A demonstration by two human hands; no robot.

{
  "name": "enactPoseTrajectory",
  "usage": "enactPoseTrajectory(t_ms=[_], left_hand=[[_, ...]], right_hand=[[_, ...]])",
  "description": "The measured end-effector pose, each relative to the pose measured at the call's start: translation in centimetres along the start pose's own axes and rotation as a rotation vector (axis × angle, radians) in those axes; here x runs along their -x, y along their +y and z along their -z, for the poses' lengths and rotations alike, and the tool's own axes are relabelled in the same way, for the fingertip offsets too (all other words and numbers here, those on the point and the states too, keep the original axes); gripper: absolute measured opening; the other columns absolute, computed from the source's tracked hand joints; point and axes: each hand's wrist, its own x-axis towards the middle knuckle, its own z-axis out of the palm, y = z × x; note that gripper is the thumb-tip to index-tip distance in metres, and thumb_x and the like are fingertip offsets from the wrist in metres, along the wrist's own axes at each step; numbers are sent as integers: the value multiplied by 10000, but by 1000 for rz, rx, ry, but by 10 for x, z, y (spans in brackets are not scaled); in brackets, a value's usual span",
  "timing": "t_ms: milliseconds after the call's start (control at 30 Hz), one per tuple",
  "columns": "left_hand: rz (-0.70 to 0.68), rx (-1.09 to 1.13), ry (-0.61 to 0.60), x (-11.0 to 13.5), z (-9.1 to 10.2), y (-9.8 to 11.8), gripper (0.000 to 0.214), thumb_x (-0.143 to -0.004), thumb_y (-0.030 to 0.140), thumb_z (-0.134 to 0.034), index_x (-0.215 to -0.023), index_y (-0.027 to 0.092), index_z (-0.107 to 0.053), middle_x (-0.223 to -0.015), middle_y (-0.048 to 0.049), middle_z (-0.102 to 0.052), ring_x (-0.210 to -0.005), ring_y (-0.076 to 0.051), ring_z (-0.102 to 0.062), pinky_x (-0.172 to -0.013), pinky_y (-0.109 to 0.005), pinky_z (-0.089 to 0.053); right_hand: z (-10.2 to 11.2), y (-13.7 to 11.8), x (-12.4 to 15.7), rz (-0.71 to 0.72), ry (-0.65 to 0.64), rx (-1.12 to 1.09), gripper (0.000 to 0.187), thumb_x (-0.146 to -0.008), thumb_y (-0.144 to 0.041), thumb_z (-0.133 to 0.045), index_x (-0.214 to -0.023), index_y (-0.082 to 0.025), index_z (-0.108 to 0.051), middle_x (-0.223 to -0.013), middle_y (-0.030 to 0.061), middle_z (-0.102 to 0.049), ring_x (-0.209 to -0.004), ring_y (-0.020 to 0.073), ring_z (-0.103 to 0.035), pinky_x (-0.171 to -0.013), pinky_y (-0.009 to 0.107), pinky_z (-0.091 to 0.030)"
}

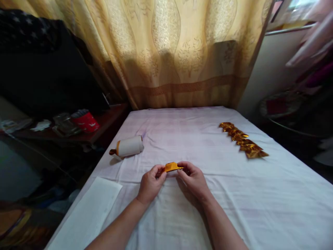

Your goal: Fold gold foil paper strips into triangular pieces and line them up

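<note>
A small folded piece of gold foil paper sits between both hands, just above the white sheet. My left hand pinches its left end with fingers curled. Its right end is pinched by my right hand. A row of several folded gold foil pieces lies at the right of the sheet, well away from my hands.
A white roll with an orange end lies on its side at the sheet's left. A flat white paper sheet rests at the near left corner. A red cup and clutter stand on a dark side table. A patterned curtain hangs behind.
</note>
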Motion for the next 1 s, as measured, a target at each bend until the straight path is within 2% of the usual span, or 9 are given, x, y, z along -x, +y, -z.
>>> enactPoseTrajectory(t_ms=[233, 433, 567, 700, 833, 1000], left_hand=[[-28, -38, -1, -12, -1, -4, 294, -838, 411, -575, -1053, 244, -684, -953, -20, -777, -794, -178, -730, -767, -292, -579], [-62, -62, 22, -10, 1, -2, 287, -840, 415, -566, -1047, 263, -694, -950, -7, -781, -768, -175, -728, -771, -284, -591], [-74, -49, 48, -9, 1, -3, 299, -846, 419, -569, -1065, 257, -692, -992, -16, -781, -808, -181, -734, -797, -291, -589], [-106, -71, 25, -6, 1, -2, 298, -848, 388, -577, -1097, 267, -687, -1023, -8, -777, -837, -174, -736, -797, -278, -582], [-104, -81, 27, -7, 1, -2, 298, -836, 372, -579, -1088, 258, -688, -1010, -9, -778, -854, -179, -738, -811, -285, -580], [-75, -46, 18, -12, 1, -6, 319, -817, 346, -548, -1082, 238, -690, -1007, -21, -782, -899, -198, -744, -838, -311, -586]], right_hand=[[-1, -3, 1, 15, 45, 83, 258, -718, -311, -563, -889, -198, -721, -686, -4, -686, -586, 144, -594, -578, 248, -495], [-5, -2, 4, 27, 91, 123, 339, -749, -265, -568, -1030, -187, -739, -831, 40, -752, -717, 181, -676, -695, 289, -560], [-3, 2, 3, 45, 84, 143, 329, -781, -286, -570, -1041, -196, -751, -973, 71, -773, -870, 220, -718, -807, 338, -583], [-3, 8, 1, 50, 86, 103, 321, -785, -285, -551, -1019, -208, -758, -1005, 59, -777, -938, 224, -727, -877, 357, -582], [-5, 8, 3, 88, 129, 120, 304, -796, -265, -552, -1004, -219, -769, -1001, 51, -780, -942, 226, -730, -887, 364, -583], [-6, 2, 7, 162, 119, 176, 291, -830, -243, -534, -988, -237, -779, -953, 44, -783, -904, 216, -734, -852, 344, -587]])
